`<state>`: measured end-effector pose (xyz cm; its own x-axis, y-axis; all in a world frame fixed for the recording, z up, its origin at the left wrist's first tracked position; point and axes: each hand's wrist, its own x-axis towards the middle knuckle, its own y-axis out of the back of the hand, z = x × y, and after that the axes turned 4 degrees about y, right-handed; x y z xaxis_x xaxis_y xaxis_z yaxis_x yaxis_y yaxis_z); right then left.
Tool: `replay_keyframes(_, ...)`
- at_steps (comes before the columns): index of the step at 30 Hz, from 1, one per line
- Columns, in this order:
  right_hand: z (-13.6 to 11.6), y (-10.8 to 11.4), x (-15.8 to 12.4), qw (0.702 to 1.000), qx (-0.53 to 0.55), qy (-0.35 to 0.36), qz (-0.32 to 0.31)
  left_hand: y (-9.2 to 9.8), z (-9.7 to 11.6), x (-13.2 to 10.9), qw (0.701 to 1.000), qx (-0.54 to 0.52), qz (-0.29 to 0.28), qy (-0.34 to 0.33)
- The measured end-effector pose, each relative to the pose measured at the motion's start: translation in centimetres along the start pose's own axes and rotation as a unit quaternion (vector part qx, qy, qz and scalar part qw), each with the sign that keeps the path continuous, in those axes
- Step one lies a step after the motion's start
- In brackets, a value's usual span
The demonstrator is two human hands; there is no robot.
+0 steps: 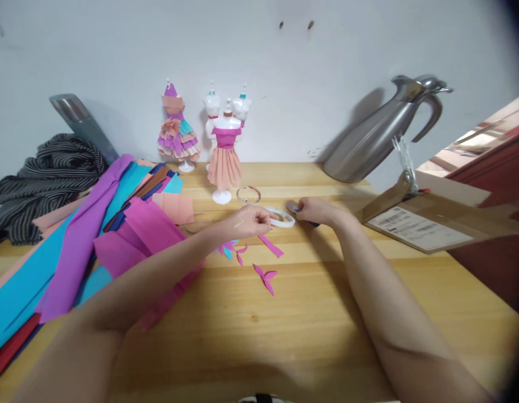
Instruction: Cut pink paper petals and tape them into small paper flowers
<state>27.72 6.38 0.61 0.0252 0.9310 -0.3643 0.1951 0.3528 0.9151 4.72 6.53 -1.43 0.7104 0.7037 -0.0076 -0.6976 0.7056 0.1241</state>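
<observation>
My left hand (256, 220) is closed in a pinch beside a roll of white tape (288, 223). What its fingertips hold, if anything, is too small to tell. To the right of the roll, my right hand (316, 210) is closed on what looks like a pair of scissors (291, 207), mostly covered by the fingers. A pink three-petal cutout (266, 277) lies on the wooden table (293, 330), nearer to me. Around my left hand are a pink strip (271, 246), a smaller pink cutout (241, 255) and pink-and-blue pieces (228, 249).
Coloured paper or fabric sheets (70, 246) cover the left side, with a striped cloth (49, 182) behind. Small dress forms, one in a pink-and-peach dress (225, 159), stand near the wall. A bracelet-like ring (248, 195), a steel jug (368, 134) and a cardboard box (427, 224) are also here.
</observation>
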Motion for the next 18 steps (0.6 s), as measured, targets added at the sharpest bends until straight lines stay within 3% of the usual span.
replay_keyframes(4, 0.6, 1.6, -1.0, 0.989, 0.103, -0.033, 0.1, -0.4, -1.2, 1.2, 0.998, 0.005, -0.064, 0.01)
replay_keyframes(8, -0.9, 2.8, -2.8, 0.962, 0.207, 0.047, 0.172, -0.2, -2.0, 1.7, 0.994, -0.045, -0.095, 0.03)
replay_keyframes(11, -2.1, 2.8, -3.4, 0.953, 0.259, 0.104, 0.115, -0.6, -2.3, 1.9, 0.989, -0.077, -0.108, 0.065)
replay_keyframes(15, -1.6, 1.7, -2.3, 0.952, 0.287, 0.103, -0.001, -0.8, -2.2, 1.5, 0.985, -0.091, -0.122, 0.081)
replay_keyframes(18, -0.6, 1.0, -1.2, 0.956, 0.279, 0.091, -0.009, -0.6, -1.1, 0.8, 0.984, -0.093, -0.127, 0.086)
